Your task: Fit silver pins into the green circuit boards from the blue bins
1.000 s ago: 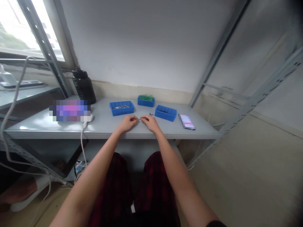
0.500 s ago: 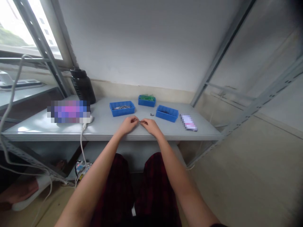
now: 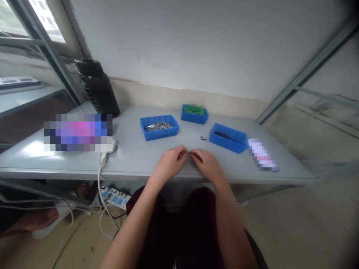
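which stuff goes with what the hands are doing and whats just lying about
Likely in use:
tiny piece between left hand and right hand
loose dark bits
bin of silvery pieces
bin of dark pieces
bin with green plastic

Probably just lying about:
black bottle
pixelated phone
white cable

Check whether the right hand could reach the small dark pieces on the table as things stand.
Probably yes: the dark pieces lie just beyond the right hand, beside a blue bin, with nothing visible between, though it and the left hand seem busy with a tiny part.
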Demonstrator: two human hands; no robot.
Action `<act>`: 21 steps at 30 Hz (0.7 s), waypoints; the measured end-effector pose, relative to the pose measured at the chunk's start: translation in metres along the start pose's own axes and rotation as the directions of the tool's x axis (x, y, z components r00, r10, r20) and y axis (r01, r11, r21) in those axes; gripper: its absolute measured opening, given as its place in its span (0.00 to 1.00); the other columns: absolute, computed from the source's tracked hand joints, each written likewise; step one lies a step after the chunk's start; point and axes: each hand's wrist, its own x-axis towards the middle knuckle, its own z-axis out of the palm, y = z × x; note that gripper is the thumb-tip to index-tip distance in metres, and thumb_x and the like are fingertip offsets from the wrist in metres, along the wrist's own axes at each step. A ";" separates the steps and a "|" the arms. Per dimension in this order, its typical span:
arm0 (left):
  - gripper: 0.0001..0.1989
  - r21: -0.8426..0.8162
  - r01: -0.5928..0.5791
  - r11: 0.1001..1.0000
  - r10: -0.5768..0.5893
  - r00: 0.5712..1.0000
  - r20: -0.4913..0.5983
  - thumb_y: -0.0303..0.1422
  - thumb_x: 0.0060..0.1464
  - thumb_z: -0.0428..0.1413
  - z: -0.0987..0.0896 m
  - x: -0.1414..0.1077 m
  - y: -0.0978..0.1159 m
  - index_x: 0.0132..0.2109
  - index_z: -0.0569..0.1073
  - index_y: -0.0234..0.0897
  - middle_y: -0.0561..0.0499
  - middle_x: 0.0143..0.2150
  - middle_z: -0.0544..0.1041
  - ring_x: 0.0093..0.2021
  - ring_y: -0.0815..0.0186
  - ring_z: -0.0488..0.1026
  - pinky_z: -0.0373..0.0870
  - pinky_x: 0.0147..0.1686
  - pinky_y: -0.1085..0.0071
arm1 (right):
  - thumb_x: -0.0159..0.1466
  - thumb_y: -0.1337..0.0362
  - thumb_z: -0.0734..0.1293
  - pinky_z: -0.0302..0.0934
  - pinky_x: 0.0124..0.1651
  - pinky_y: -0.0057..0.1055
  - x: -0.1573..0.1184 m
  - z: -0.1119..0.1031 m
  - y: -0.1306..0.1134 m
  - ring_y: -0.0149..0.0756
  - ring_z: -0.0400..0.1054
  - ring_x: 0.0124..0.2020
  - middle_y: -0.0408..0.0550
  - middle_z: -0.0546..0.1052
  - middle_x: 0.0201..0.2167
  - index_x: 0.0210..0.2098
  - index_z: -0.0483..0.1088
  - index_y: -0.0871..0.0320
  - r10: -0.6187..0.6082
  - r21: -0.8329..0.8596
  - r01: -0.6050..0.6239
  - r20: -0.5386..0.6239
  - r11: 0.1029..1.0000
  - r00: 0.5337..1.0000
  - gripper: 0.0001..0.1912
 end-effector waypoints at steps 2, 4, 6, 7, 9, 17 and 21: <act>0.08 0.001 -0.004 1.000 0.004 1.000 -0.006 0.31 0.62 0.49 0.001 0.000 0.000 0.41 0.72 0.40 0.48 0.40 0.79 0.40 0.61 0.75 0.67 0.40 0.69 | 0.70 0.62 0.59 0.64 0.48 0.36 -0.001 0.001 0.000 0.39 0.73 0.44 0.49 0.79 0.41 0.43 0.73 0.56 0.038 -0.012 -0.038 -0.013 0.999 0.999 0.11; 0.07 0.006 0.002 1.000 -0.002 1.000 0.005 0.30 0.63 0.49 0.002 0.000 -0.001 0.41 0.72 0.39 0.48 0.39 0.78 0.40 0.61 0.75 0.67 0.41 0.68 | 0.70 0.62 0.59 0.65 0.49 0.37 -0.001 0.002 0.000 0.40 0.73 0.44 0.50 0.80 0.42 0.44 0.73 0.56 0.057 -0.032 -0.058 -0.037 0.998 0.998 0.12; 0.07 0.032 0.029 0.999 -0.029 0.999 0.018 0.29 0.63 0.49 0.002 -0.001 -0.001 0.42 0.72 0.38 0.47 0.40 0.78 0.41 0.59 0.75 0.68 0.41 0.66 | 0.70 0.61 0.59 0.66 0.49 0.37 -0.002 0.003 0.001 0.40 0.74 0.45 0.50 0.80 0.43 0.44 0.73 0.56 0.058 -0.048 -0.060 -0.052 0.997 0.997 0.12; 0.08 0.035 0.035 0.999 -0.036 0.999 0.020 0.30 0.64 0.49 0.003 -0.001 -0.002 0.43 0.72 0.38 0.47 0.41 0.78 0.41 0.59 0.75 0.68 0.41 0.66 | 0.70 0.61 0.59 0.66 0.49 0.37 -0.002 0.004 0.001 0.39 0.74 0.45 0.50 0.80 0.43 0.45 0.73 0.56 0.054 -0.055 -0.057 -0.057 0.997 0.997 0.12; 0.08 0.030 0.046 0.998 -0.047 0.999 0.022 0.30 0.65 0.48 0.003 -0.002 -0.002 0.43 0.72 0.38 0.46 0.41 0.77 0.41 0.59 0.75 0.69 0.41 0.65 | 0.71 0.60 0.59 0.67 0.49 0.37 -0.003 0.005 0.002 0.39 0.74 0.44 0.49 0.80 0.42 0.45 0.73 0.55 0.044 -0.070 -0.048 -0.061 0.996 0.997 0.12; 0.07 0.013 0.060 0.998 -0.061 0.997 0.050 0.29 0.65 0.48 0.002 -0.002 0.000 0.41 0.71 0.38 0.47 0.39 0.76 0.40 0.59 0.74 0.69 0.39 0.64 | 0.71 0.59 0.58 0.69 0.47 0.38 -0.004 0.004 0.002 0.40 0.75 0.44 0.49 0.79 0.43 0.47 0.72 0.53 0.048 -0.102 -0.053 -0.045 0.993 0.998 0.13; 0.08 -0.004 0.053 0.999 -0.053 0.998 0.042 0.30 0.66 0.48 0.002 -0.002 -0.001 0.41 0.71 0.39 0.48 0.39 0.76 0.40 0.60 0.73 0.69 0.40 0.64 | 0.72 0.59 0.57 0.69 0.47 0.39 -0.004 0.003 0.000 0.40 0.75 0.43 0.49 0.80 0.42 0.47 0.73 0.52 0.050 -0.088 -0.053 -0.044 0.995 0.998 0.14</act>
